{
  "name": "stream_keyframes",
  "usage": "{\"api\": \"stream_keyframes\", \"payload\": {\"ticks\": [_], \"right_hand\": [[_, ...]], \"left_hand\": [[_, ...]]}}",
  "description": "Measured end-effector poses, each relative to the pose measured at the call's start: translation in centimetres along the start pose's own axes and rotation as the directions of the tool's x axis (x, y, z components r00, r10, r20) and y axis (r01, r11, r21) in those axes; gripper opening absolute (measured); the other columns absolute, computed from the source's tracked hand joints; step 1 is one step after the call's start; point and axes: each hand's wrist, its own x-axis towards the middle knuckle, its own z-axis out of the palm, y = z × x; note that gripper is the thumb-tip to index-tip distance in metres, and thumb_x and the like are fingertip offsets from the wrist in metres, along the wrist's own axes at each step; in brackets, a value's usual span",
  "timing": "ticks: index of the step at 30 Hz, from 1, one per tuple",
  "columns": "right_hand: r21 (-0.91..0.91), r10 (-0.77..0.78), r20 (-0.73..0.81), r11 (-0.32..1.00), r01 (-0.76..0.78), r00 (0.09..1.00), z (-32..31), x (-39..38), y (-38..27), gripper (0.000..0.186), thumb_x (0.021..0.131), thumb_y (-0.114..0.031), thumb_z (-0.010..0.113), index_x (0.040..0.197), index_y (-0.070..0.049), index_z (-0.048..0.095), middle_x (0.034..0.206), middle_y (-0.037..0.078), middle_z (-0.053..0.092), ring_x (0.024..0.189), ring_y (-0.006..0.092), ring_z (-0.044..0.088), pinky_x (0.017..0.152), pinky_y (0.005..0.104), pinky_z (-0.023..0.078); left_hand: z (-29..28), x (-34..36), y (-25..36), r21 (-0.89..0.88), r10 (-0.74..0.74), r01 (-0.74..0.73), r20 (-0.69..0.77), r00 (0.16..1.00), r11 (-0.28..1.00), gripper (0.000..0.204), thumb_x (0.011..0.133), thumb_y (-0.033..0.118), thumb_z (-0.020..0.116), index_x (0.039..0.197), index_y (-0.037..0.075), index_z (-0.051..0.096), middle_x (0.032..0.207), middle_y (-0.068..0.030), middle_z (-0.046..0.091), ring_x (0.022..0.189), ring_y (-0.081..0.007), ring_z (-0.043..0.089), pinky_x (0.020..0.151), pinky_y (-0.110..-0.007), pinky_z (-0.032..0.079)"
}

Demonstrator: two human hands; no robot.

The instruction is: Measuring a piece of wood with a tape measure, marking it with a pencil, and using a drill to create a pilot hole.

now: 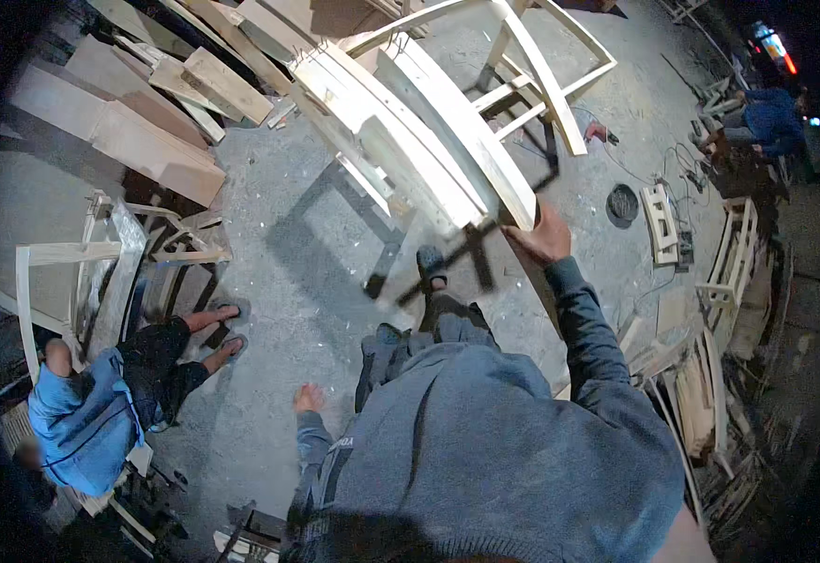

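Observation:
My right hand [546,235] is closed round the near end of a long, pale curved wooden board [466,122]. Some of its fingers are hidden behind the wood. Beside that board, on its left, lies a second thick pale wooden piece [387,122], with thin nails or wires sticking up at the far end. My left hand [309,398] hangs low at my side, away from the wood, fingers loosely apart and nothing in them. A curved wooden frame with crossbars [523,94] stands just beyond the board.
At the left, a person in a blue top [86,418] is beside a wooden chair frame [72,253]. Wooden planks [119,141] are piled at the far left. A black coil [622,204], a red power tool [600,132] and cables lie to the right. Another person [771,122] crouches far right.

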Motion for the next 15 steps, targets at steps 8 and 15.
{"api": "stream_keyframes", "payload": {"ticks": [8,15], "right_hand": [[-0.088,-0.030,-0.002,0.996,0.030,1.000,2.1,21.0,-1.2,0.075,0.072,-0.053,0.083,0.120,0.000,0.062,0.113,0.027,0.066,0.105,0.0442,0.065,0.089,0.0525,0.054],[-0.161,-0.097,0.176,0.979,0.125,0.980,13.9,35.0,-4.2,0.093,0.077,-0.067,0.075,0.128,0.008,0.055,0.121,0.028,0.064,0.114,0.0414,0.063,0.093,0.0502,0.054]], "left_hand": [[16.5,1.4,0.2,0.665,0.215,-0.023,-0.208,0.954,0.746,0.039,0.102,0.038,0.058,0.132,0.012,0.054,0.129,-0.0126,0.066,0.117,-0.0327,0.063,0.088,-0.050,0.052],[23.2,5.8,-6.1,0.546,0.196,0.042,-0.371,0.908,0.837,0.035,0.102,0.034,0.059,0.129,0.012,0.058,0.126,-0.0139,0.068,0.111,-0.0315,0.065,0.084,-0.046,0.053]]}}
